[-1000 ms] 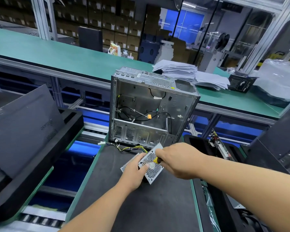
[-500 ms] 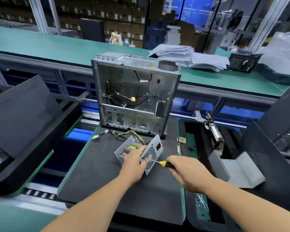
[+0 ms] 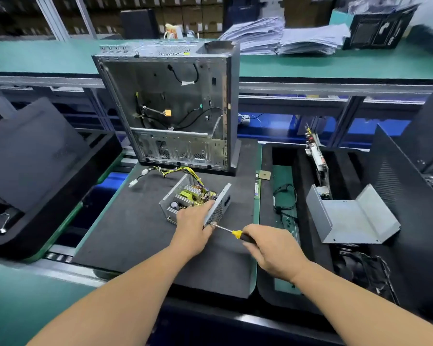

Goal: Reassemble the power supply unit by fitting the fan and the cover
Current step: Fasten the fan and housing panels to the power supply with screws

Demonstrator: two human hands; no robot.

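Note:
The open power supply unit [image 3: 185, 196] lies on the dark foam mat [image 3: 135, 233], its yellow circuit board and heat sinks showing. My left hand [image 3: 194, 222] grips its near corner by the perforated end wall. My right hand [image 3: 273, 248] holds a screwdriver [image 3: 231, 232] with a yellow and black handle; its tip points at the unit's lower right corner. The bent grey metal cover [image 3: 353, 217] lies in the black tray [image 3: 415, 245] to the right. A black fan [image 3: 360, 268] sits blurred below the cover.
An empty computer case [image 3: 170, 106] stands upright behind the unit, with the unit's yellow and black cables [image 3: 168, 171] trailing before it. Black foam trays [image 3: 35, 171] flank the mat. Paper stacks [image 3: 285, 36] lie on the green bench behind. A circuit card [image 3: 316, 156] stands in the right tray.
The view has tipped down and closer. The unit has been turned and laid so its open top faces up. My right hand has drawn back to the right with the screwdriver.

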